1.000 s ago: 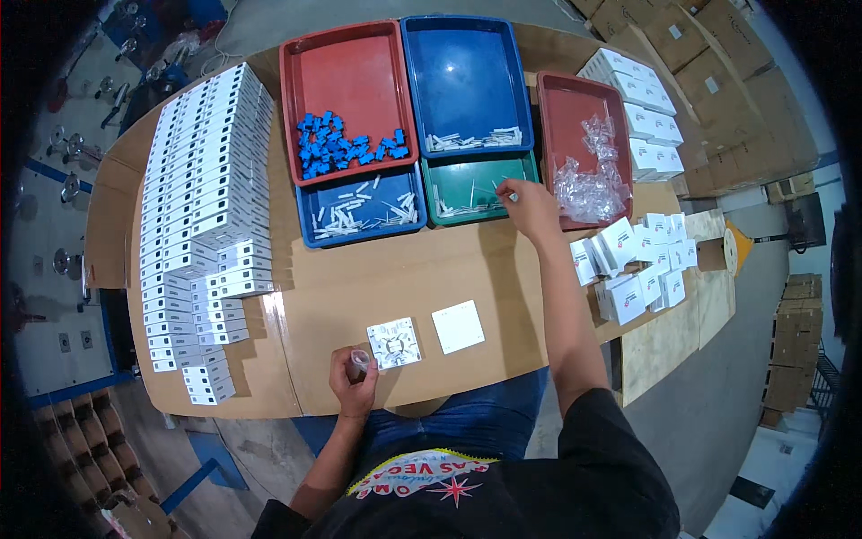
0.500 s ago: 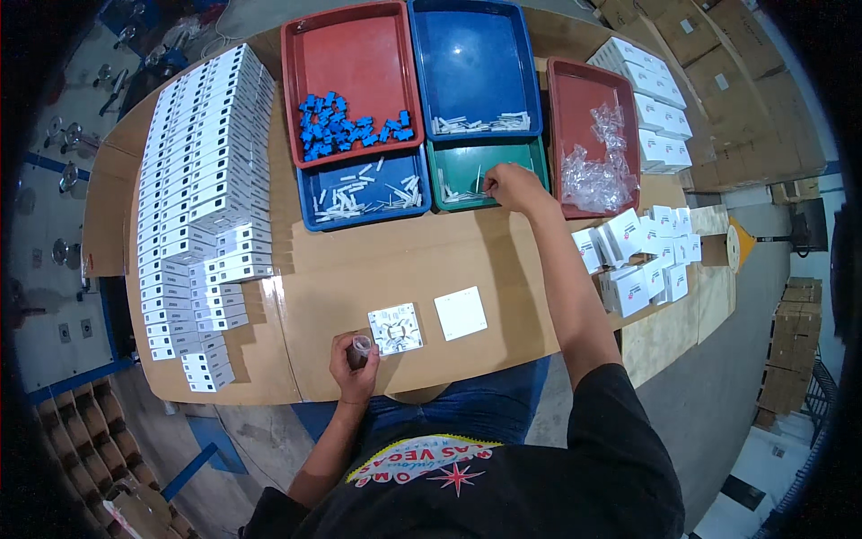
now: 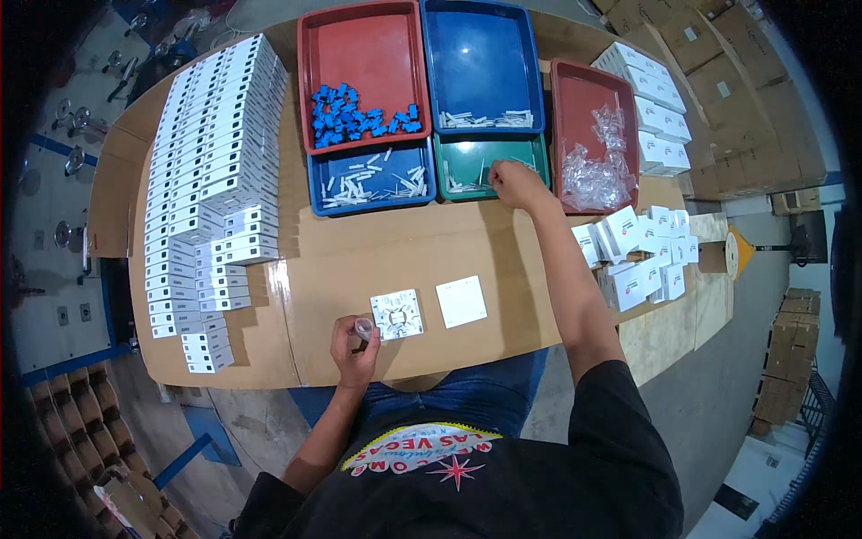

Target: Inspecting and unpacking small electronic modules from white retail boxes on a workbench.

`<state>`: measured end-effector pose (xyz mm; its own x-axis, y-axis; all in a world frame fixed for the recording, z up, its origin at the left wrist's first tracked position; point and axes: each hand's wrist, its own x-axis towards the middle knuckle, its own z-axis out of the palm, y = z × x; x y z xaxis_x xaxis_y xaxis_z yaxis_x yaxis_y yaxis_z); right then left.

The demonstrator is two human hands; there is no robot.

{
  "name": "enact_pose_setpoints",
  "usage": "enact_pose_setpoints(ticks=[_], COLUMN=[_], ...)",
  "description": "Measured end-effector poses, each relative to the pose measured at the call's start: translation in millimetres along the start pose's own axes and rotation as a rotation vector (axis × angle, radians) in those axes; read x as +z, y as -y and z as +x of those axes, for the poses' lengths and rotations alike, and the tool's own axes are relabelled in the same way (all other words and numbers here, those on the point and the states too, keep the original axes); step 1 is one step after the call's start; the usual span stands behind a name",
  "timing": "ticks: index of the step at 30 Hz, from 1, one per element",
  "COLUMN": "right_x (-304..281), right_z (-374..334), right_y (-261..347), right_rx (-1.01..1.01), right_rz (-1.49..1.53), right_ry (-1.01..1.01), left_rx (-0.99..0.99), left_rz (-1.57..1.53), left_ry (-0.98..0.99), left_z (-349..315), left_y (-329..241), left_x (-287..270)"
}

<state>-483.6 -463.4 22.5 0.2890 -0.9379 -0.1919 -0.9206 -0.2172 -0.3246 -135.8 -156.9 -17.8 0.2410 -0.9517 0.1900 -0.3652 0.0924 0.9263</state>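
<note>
My left hand [image 3: 354, 350], at the table's near edge, is closed around a small clear plastic bag [image 3: 363, 329] whose mouth stands rounded and open. Just right of it lies a square white base plate [image 3: 397, 316] with a dark-marked centre. A plain square white cover plate [image 3: 461, 303] lies beside that, flat on the cardboard. My right hand [image 3: 519, 186] reaches into the green tray [image 3: 467, 150], which holds thin white pieces. Its fingers are pinched together near the tray's front wall; what is between them is too small to make out.
A red tray [image 3: 359, 45] holds blue clips, and two blue trays [image 3: 480, 54] hold white plugs. Clear bags fill part of another red tray [image 3: 588, 94]. White boxes are stacked high at left [image 3: 215, 135]; more boxes [image 3: 628, 278] stand at right.
The whole view has shifted a little, so the table's contents sit slightly higher. My right hand stays over the green tray, and my left hand still holds the bag.
</note>
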Motion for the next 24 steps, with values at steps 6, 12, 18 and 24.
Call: enact_pose_setpoints(ticks=[6, 12, 18, 24], right_x=[-1.7, 8.3, -8.6, -0.9], right_z=[13.5, 23.2, -5.4, -98.1], right_y=[-9.2, -16.9, -10.7, 55.4], right_rx=[-0.036, -0.044, -0.095, -0.181], right_rz=[0.147, 0.167, 0.208, 0.644], right_ry=[0.088, 0.094, -0.098, -0.252], left_rx=[-0.071, -0.075, 0.02, 0.104], left_rz=[-0.041, -0.089, 0.047, 0.02], left_ry=[0.003, 0.011, -0.068, 0.029], left_z=[-2.8, -4.2, -5.1, 9.9], left_y=[4.4, 4.7, 12.6, -30.2], left_x=[2.1, 3.0, 1.7, 0.7])
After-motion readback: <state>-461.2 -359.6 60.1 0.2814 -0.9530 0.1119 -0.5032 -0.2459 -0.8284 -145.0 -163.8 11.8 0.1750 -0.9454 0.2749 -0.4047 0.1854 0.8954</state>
